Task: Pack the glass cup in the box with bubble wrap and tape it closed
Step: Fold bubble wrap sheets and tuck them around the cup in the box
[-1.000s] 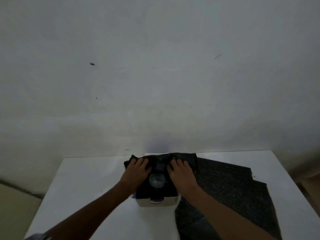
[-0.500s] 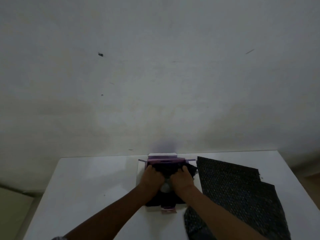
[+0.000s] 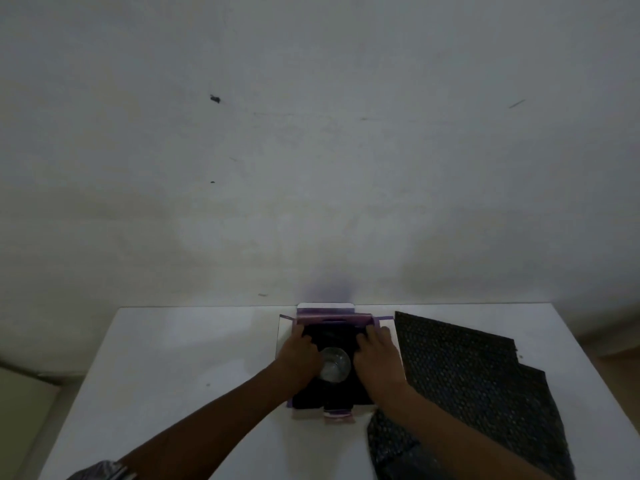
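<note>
A white and purple box (image 3: 334, 320) stands open on the white table (image 3: 180, 368), its flaps spread. Black bubble wrap (image 3: 332, 336) lines its inside. The glass cup (image 3: 334, 368) sits in the middle of that wrap, mouth up. My left hand (image 3: 300, 358) presses the wrap down left of the cup. My right hand (image 3: 377, 358) presses it down on the right, fingers reaching toward the far wall of the box. Both hands lie flat, fingers together on the wrap. No tape is visible.
Large sheets of black bubble wrap (image 3: 474, 386) lie on the table right of the box, reaching the near edge. A plain wall (image 3: 311, 150) rises right behind the table. The table's left half holds nothing.
The wrap that stuck out over the box's far edge is now pushed down inside. My hands have slid apart to the box's sides, and the cup shows between them again.
</note>
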Tool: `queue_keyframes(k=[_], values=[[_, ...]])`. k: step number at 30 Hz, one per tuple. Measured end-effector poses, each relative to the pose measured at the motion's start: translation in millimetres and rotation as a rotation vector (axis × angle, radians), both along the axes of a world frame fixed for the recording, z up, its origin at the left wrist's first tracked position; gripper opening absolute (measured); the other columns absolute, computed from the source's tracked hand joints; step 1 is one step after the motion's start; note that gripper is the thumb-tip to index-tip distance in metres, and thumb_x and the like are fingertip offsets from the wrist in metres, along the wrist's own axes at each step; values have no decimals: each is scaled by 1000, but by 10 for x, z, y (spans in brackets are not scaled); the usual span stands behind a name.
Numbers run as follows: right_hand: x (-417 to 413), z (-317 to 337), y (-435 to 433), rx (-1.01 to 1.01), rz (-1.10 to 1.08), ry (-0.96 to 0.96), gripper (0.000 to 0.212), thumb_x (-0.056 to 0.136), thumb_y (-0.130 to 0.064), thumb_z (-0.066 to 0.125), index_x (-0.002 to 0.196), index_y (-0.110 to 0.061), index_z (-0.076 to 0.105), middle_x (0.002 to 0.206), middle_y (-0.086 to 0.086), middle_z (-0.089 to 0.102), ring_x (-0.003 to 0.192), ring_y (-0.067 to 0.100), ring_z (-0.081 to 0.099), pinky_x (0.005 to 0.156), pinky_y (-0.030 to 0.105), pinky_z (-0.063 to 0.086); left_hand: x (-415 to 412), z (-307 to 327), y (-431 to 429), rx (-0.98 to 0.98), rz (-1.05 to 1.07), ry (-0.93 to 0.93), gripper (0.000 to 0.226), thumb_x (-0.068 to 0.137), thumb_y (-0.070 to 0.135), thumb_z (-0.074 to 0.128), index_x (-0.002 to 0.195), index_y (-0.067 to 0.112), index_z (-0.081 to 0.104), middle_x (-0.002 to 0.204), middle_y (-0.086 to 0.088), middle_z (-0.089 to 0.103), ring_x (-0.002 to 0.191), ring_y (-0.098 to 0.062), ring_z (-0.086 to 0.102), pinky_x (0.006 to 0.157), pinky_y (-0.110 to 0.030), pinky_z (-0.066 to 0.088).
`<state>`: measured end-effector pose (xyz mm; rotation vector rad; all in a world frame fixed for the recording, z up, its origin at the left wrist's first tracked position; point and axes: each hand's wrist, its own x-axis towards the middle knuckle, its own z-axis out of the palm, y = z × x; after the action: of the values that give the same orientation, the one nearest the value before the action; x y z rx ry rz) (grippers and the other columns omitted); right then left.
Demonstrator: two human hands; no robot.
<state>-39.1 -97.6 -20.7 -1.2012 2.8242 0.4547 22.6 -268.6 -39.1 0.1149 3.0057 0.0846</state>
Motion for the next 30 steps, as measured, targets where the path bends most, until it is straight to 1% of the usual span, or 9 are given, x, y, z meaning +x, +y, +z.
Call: queue_keyframes(k=[3,5,8,12,15,19,23,27,30], values=[[-24,-102,-75,-22,-45,-89,31,29,-26,92,47,-19,69,78,7,70,88,33,57,88,43,29,-22,136,-52,-42,-67,-107,14,68,16,78,77,5,73,86,-17,71,89,-34,63,91,-51,41],[-48,-117,-82,-31,-42,-74,28,33,-25,92,48,-19,69,86,9,70,91,33,50,86,42,29,-106,181,-55,47,-92,-79,16,86,9,60,97,2,68,103,-18,68,100,-35,59,95,-48,41],[-56,68,-24,-47,-22,-84,27,54,-23,83,79,-18,74,92,8,69,97,32,51,87,44,38,-253,177,4,30,-238,-40,18,80,14,65,98,14,68,103,-6,70,96,-26,63,87,-40,53],[-144,251,240,-330,-212,-114,40,61,-8,74,99,-13,65,91,9,65,85,30,59,67,39,48,-385,72,216,141,-392,-91,35,82,23,58,117,25,61,120,4,65,109,-21,57,91,-37,51],[-150,202,412,-585,-347,-412,13,88,-7,55,98,-11,63,92,8,65,81,23,60,74,33,50,-462,-2,331,40,-443,-95,28,91,31,44,110,25,64,116,3,66,106,-24,56,89,-43,48],[-62,340,456,-738,-396,-665,24,94,-12,46,110,-27,56,92,-12,56,84,6,53,76,24,44,-585,62,371,-116,-462,-182,32,93,38,41,116,26,61,129,-2,54,115,-33,45,89,-52,43],[-60,397,396,-686,-356,-718,48,94,-8,47,87,-54,36,77,-27,44,71,-5,43,68,11,37,-572,-17,407,-200,-408,-234,42,95,46,36,131,28,51,141,-4,40,118,-40,40,85,-57,43],[-4,237,384,-934,-625,-782,40,94,-16,57,56,-15,69,57,0,60,63,15,55,68,29,48,-564,43,448,6,-376,-82,28,92,27,44,110,20,64,119,-2,60,103,-29,57,81,-44,50],[6,197,412,-1011,-557,-716,31,91,-26,62,67,-8,72,67,7,60,67,21,55,71,36,46,-484,16,422,285,-315,-26,22,88,27,48,102,27,66,105,7,69,92,-14,63,80,-30,52]])
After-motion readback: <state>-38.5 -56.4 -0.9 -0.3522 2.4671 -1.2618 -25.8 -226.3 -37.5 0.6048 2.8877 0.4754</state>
